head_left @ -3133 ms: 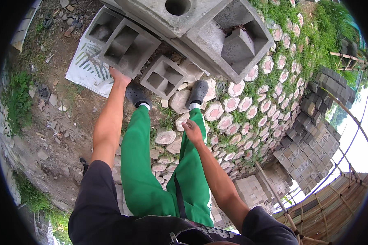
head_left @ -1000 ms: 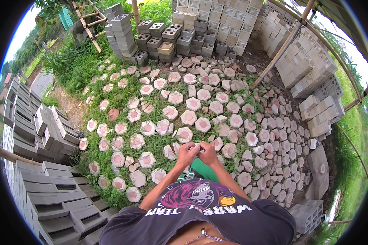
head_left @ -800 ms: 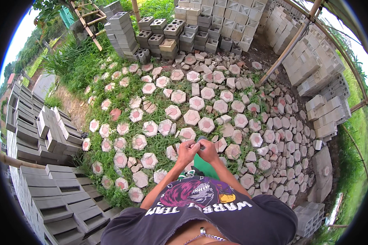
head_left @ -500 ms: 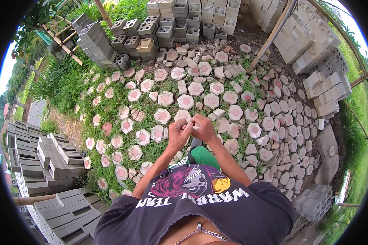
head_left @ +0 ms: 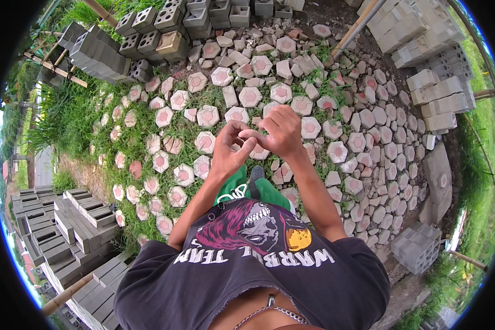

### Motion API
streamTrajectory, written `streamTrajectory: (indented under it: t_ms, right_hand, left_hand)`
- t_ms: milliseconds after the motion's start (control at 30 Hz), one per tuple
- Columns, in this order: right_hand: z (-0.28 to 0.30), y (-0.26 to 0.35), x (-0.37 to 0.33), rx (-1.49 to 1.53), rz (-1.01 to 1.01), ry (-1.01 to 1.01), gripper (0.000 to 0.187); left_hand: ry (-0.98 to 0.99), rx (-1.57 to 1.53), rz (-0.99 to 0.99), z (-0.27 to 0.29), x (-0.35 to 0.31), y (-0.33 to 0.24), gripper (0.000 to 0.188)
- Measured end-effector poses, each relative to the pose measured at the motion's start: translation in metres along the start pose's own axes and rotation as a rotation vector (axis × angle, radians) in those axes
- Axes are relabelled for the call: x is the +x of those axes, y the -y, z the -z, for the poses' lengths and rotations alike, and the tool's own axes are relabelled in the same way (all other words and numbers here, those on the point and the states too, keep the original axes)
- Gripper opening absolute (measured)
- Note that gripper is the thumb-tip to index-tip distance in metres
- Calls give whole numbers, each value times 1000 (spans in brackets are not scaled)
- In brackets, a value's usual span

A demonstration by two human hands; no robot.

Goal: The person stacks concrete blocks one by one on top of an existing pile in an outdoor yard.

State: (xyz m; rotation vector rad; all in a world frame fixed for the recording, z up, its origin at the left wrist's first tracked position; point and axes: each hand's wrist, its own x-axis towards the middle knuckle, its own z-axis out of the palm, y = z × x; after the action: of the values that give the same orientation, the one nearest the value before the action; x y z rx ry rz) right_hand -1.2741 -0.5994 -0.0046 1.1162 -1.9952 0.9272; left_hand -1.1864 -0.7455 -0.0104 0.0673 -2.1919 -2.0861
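Held together in front of my chest, my two hands hover above the paved ground. My left hand (head_left: 230, 147) has its fingers curled, the thumb bent toward the other hand. My right hand (head_left: 281, 132) is closed, its thumb reaching left to the left hand's fingertips. Whatever may be pinched between them is hidden or too small to make out. Beneath the hands lie hexagonal paving stones (head_left: 237, 115) with pinkish centres, set among grass. One dark shoe (head_left: 257, 173) shows below the hands, beside the green trousers (head_left: 236, 186).
Hollow concrete blocks (head_left: 171, 44) are piled at the far side, with more stacks (head_left: 437, 102) at the right and long grey blocks (head_left: 74, 220) at the left. A leaning pole (head_left: 357, 30) stands at far right. Loose broken stones (head_left: 305, 65) cover the ground beyond.
My hands have come a little apart and slightly higher in view, the thumbs now stretched toward each other. My view has shifted, so the far block stacks sit higher in the picture.
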Motion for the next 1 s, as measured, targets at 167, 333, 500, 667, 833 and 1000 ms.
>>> streamTrajectory:
  t_ms: [167, 333, 500, 667, 833, 1000]
  right_hand:
    - [-44, -42, 32, 6, 95, 10, 39]
    - [-94, -84, 82, -2, 114, 81, 32]
    - [-155, -120, 110, 5, 50, 163, 23]
    - [-177, -148, 144, -7, -40, 119, 24]
    - [-190, -190, 170, -2, -61, 104, 29]
    - [-208, -252, 188, 71, -39, 107, 31]
  left_hand:
    - [-40, -92, 24, 25, 58, 16, 20]
    - [-27, -77, -25, 61, 136, 33, 16]
    - [41, -193, 158, 107, 203, 40, 11]
    - [139, -280, 175, 131, 256, 32, 11]
    - [203, -244, 211, 137, 309, 31, 18]
    - [174, -208, 184, 124, 370, 37, 20]
